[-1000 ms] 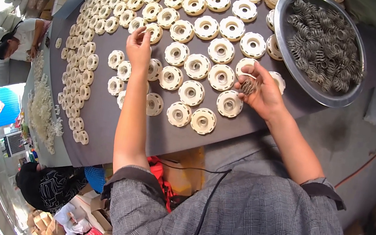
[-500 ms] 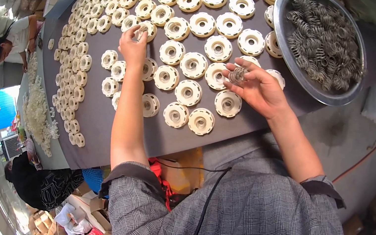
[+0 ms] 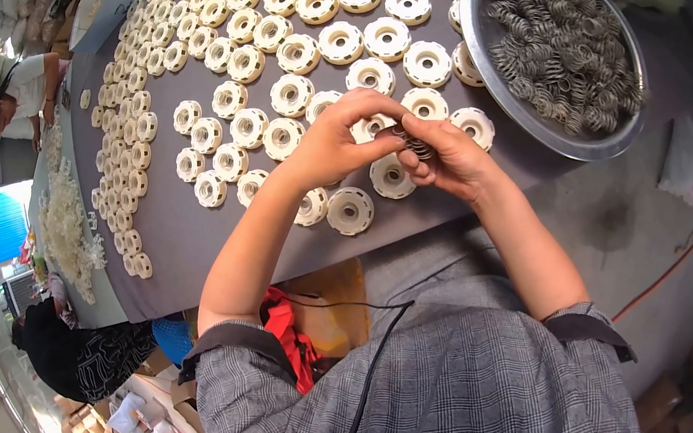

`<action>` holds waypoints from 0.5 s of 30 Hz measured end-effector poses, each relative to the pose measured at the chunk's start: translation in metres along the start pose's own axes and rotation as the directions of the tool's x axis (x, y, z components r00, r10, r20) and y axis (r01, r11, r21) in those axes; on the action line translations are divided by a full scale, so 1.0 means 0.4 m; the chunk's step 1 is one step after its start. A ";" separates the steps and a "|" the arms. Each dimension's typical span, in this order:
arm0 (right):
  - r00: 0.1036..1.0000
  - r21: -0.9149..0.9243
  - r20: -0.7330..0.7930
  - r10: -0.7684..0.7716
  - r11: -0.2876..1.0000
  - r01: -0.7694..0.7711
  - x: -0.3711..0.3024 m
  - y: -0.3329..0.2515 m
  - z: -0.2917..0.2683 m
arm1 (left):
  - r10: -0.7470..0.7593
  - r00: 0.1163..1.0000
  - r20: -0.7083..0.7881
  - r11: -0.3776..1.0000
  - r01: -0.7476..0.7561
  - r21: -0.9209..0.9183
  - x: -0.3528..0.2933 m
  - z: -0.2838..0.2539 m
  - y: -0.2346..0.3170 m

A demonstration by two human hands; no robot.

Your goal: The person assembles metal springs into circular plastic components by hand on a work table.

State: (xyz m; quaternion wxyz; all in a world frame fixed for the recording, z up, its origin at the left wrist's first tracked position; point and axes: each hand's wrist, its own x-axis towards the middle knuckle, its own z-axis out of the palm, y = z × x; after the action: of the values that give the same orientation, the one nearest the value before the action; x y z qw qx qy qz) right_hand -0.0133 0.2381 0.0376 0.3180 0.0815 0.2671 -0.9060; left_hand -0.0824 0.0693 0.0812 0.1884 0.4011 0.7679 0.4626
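Note:
Both my hands meet over the near part of the table, above rows of cream, ring-shaped plastic parts (image 3: 350,211). Several metal coil springs (image 3: 416,144) lie in the curled fingers of my right hand (image 3: 457,158). From the left, the thumb and forefinger of my left hand (image 3: 334,142) close in a pinch at the edge of these springs; the exact grip is partly hidden by the fingers. Some plastic parts, such as one notched ring (image 3: 283,139) left of my hands, have a coil spring in the middle. Others farther back show a bare centre hole.
A round metal basin (image 3: 594,152) heaped with coil springs (image 3: 560,55) stands at the far right. Smaller cream rings (image 3: 135,128) crowd the table's left side. Whitish small pieces (image 3: 71,228) are piled beyond. Another person (image 3: 20,94) is at the far left.
My left hand has come away from a ring at the left and moved right to the springs in my right hand. My right fingers have curled in. The view has shifted slightly.

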 end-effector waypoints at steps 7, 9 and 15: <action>0.998 0.007 0.059 0.031 0.999 -0.031 -0.031 -0.020 -0.017 | -0.081 0.995 -0.067 0.996 0.078 -0.037 0.000 0.010 0.027; 0.997 0.015 0.078 0.019 1.000 -0.020 -0.038 -0.027 -0.014 | -0.100 0.993 -0.066 0.995 0.098 -0.034 0.003 0.012 0.035; 0.999 -0.222 -0.047 -0.026 0.975 0.015 -0.055 -0.042 -0.003 | 0.058 0.998 -0.038 0.978 -0.049 0.202 0.015 0.026 0.049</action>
State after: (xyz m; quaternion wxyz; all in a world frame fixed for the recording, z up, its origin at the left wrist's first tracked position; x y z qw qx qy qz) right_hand -0.0066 0.2616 0.0510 0.3091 0.0655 0.3751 -0.8715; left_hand -0.0705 0.0848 0.0935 0.1177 0.4283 0.8035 0.3964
